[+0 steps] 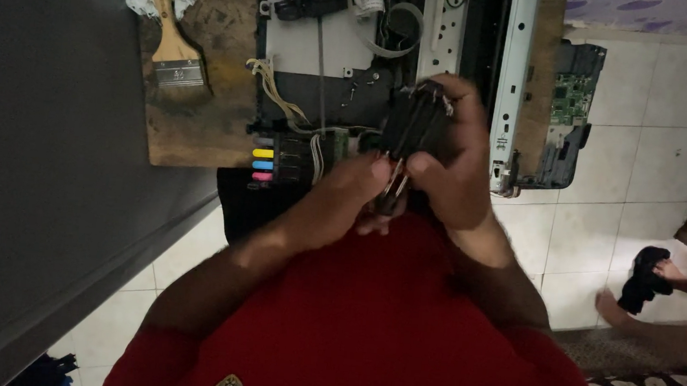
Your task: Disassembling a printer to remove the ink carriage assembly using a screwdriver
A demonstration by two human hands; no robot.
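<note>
Both hands, left hand [360, 190] and right hand [452, 165], clamp a black plastic printer part [412, 125], probably already removed; the opened grey printer [387, 49] remains disassembled.

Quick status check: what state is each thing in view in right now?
Small black plastic printer part: lifted, gripped by both hands.
Left hand: closed on its lower end.
Right hand: wrapped around its body.
Opened grey printer: cover off, cables exposed.
Wooden-handled paintbrush: lying flat on the brown board.
Green circuit board: exposed.
</note>
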